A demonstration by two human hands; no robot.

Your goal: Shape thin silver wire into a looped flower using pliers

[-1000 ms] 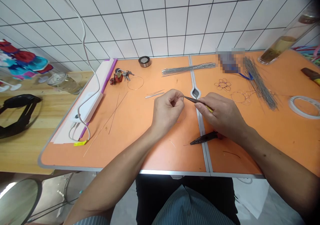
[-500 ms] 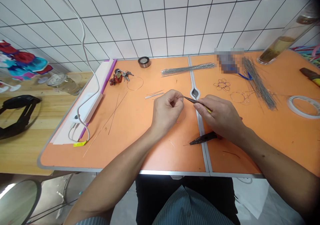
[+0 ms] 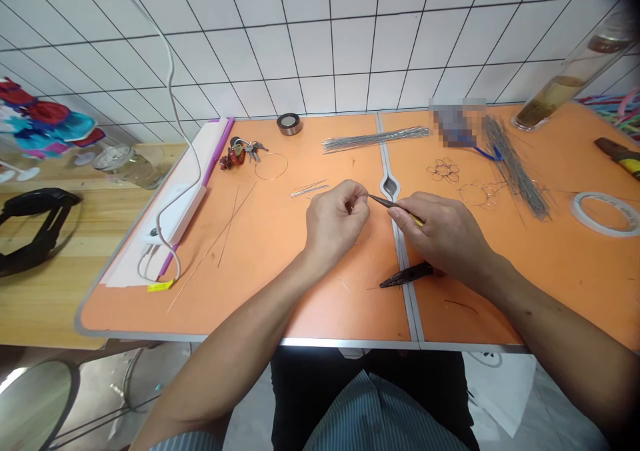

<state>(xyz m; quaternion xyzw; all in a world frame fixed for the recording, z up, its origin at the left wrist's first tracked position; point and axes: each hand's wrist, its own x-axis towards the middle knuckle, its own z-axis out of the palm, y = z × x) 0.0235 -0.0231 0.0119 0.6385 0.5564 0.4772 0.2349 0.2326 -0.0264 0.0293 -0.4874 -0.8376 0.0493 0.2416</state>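
My left hand is closed in a pinch above the orange table. A thin wire seems to be between its fingertips, mostly hidden by them. My right hand grips needle-nose pliers with a yellow handle, their dark tip touching or nearly touching the left fingertips. Below the right wrist lies a second pair of dark pliers, its handles hidden under the hand. Short straight wires rest just beyond my left hand. A wire flower lies past my right hand.
Bundles of wire lie toward the back. Also on the table are a tape roll, keys, a white power strip, a white ring and a tilted glass jar at the right.
Both hands hold nearly the same pose, with the plier tip still at the left fingertips. The view has shifted very slightly.
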